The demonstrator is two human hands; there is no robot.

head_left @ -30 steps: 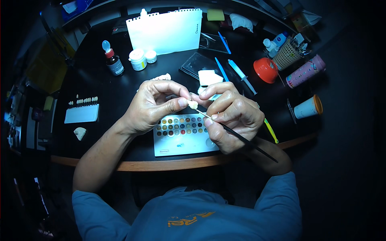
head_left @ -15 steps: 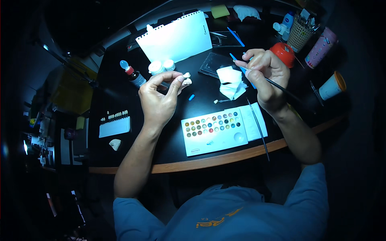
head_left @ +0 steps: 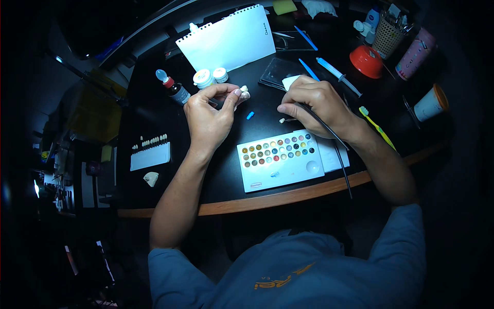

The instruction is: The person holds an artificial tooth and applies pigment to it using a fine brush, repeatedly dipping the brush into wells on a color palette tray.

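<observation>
My left hand (head_left: 210, 117) pinches a small cream-coloured tooth model (head_left: 244, 95) between thumb and fingertips, above the dark table. My right hand (head_left: 320, 107) is closed round a thin paintbrush (head_left: 324, 125), whose dark handle slants back toward the lower right; its tip is hidden. Under that hand a crumpled white tissue (head_left: 290, 81) shows only in part. Just below the right fingers lies a small tooth-shaped tab (head_left: 282, 120). A white paint palette (head_left: 293, 177) with rows of coloured wells sits nearest me, and a blue capsule-shaped piece (head_left: 250, 115) lies between the hands.
A second thin brush (head_left: 341, 167) crosses white paper beside the palette. To the right are a syringe (head_left: 337, 74), toothbrush (head_left: 376, 126), red bowl (head_left: 366, 62) and cup (head_left: 429, 105). White jars (head_left: 204, 79), a dropper bottle (head_left: 178, 92) and a tooth shade guide (head_left: 150, 157) stand left.
My right hand has come down from its raised position onto the tissue area, turning palm-down with the brush. The left hand keeps its pinch on the tooth model. The whole view has shifted slightly.
</observation>
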